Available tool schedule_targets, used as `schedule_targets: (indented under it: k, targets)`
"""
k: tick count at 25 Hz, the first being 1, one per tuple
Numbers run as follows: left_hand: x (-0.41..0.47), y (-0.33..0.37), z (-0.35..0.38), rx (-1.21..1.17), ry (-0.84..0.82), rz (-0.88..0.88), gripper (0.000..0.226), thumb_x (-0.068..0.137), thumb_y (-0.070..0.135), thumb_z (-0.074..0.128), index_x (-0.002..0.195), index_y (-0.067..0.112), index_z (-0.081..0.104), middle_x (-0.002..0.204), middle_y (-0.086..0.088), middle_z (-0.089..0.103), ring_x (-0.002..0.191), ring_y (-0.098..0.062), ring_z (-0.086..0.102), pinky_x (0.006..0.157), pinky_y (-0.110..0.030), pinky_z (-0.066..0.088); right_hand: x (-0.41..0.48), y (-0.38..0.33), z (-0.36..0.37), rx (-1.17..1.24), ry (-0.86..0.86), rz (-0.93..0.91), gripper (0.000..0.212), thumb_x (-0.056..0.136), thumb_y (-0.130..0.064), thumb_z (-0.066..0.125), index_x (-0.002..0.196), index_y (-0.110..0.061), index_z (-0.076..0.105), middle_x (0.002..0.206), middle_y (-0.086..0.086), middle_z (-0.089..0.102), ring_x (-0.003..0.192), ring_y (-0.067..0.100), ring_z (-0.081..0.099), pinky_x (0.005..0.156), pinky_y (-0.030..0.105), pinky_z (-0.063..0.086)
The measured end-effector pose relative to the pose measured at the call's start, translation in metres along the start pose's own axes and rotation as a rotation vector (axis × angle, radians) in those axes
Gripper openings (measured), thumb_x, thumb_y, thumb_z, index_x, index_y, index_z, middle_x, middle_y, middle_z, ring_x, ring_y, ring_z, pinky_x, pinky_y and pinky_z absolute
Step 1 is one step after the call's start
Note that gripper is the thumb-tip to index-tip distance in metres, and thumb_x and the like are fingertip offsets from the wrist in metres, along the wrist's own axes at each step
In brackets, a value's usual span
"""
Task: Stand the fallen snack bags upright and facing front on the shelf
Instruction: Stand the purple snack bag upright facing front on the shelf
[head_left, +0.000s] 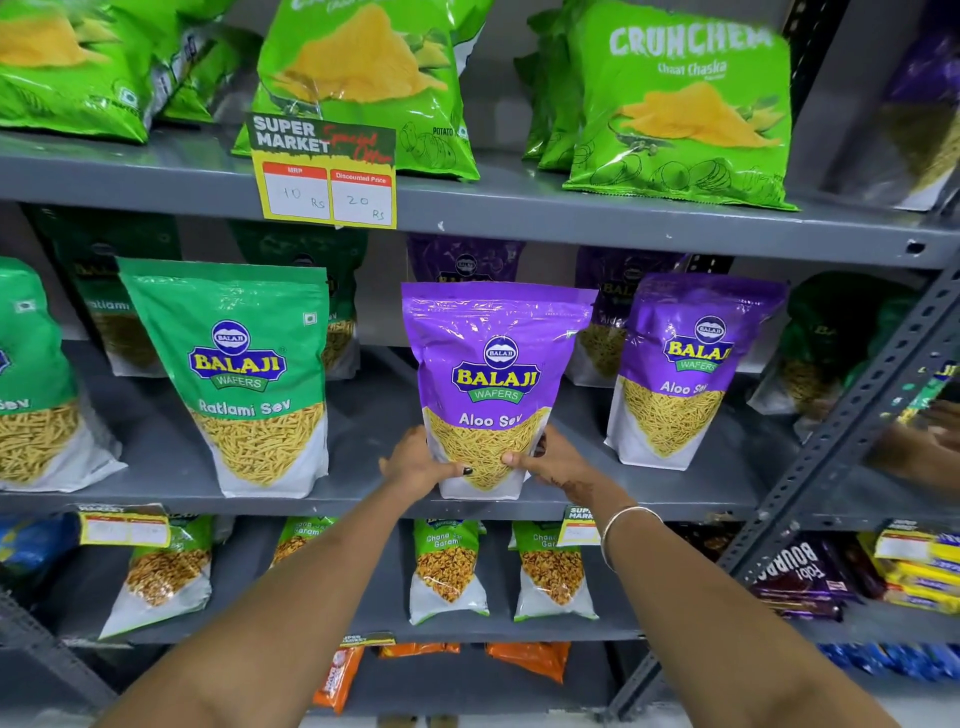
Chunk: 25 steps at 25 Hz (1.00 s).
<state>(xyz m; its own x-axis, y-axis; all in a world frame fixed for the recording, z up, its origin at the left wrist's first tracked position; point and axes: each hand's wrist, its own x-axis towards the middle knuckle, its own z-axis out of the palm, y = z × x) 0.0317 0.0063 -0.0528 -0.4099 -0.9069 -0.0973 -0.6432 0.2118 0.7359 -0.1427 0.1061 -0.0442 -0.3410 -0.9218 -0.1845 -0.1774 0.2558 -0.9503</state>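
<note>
A purple Aloo Sev bag (493, 374) stands upright, label to the front, at the front edge of the middle grey shelf (363, 501). My left hand (415, 462) grips its lower left corner and my right hand (550, 460) grips its lower right corner, thumbs on the clear window. A second purple Aloo Sev bag (680, 369) stands upright to its right, leaning slightly. To the left stands a green Ratlami Sev bag (244, 374), tilted a little. More purple and green bags stand in shadow behind these.
Green Crunchex chip bags (680, 104) fill the top shelf above a yellow price tag (324, 174). Chana bags (447, 566) stand on the lower shelf. A slotted steel upright (852, 426) runs diagonally at right. Another person's hand (935, 431) shows at the far right edge.
</note>
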Motion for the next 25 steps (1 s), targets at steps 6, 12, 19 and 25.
schedule_targets:
  k: [6,12,19,25]
  targets:
    - [-0.03,-0.001,0.003,0.168,0.393,0.25,0.105,0.061,0.052,0.074,0.143,0.009,0.023,0.149,-0.012,0.029,0.138,-0.031,0.029,0.108,-0.049,0.028,-0.017,0.006,-0.03,-0.116,0.203,0.145,0.08,0.076,-0.029,0.074,0.139,-0.007,0.03,0.134,0.012,0.046,0.121,0.023,0.048,0.087,0.027,0.047]
    - [-0.048,0.047,0.059,0.525,0.507,1.061,0.07,0.069,0.05,0.052,0.127,0.013,0.039,0.136,-0.007,0.036,0.131,-0.024,0.031,0.109,-0.037,0.019,-0.034,0.028,-0.149,-0.26,0.373,0.286,0.088,0.043,-0.048,0.08,0.111,0.002,0.056,0.12,0.013,0.061,0.106,0.029,0.059,0.097,0.038,0.049]
    - [-0.019,0.168,0.158,-0.073,0.027,0.417,0.089,0.074,0.023,0.074,0.144,0.001,0.024,0.151,-0.015,0.031,0.14,-0.028,0.03,0.114,-0.032,0.023,-0.032,0.035,-0.24,-0.148,0.418,0.157,0.105,0.067,-0.03,0.081,0.145,0.002,0.017,0.152,0.015,0.031,0.139,0.03,0.034,0.112,0.036,0.033]
    - [0.03,0.186,0.192,-0.406,-0.09,0.028,0.079,0.062,0.011,0.082,0.129,0.004,0.039,0.13,-0.007,0.051,0.124,-0.024,0.049,0.105,-0.038,0.04,-0.003,0.056,-0.257,0.068,0.17,0.048,0.054,0.074,0.01,0.069,0.12,-0.002,0.043,0.108,0.003,0.058,0.099,0.018,0.057,0.06,0.001,0.049]
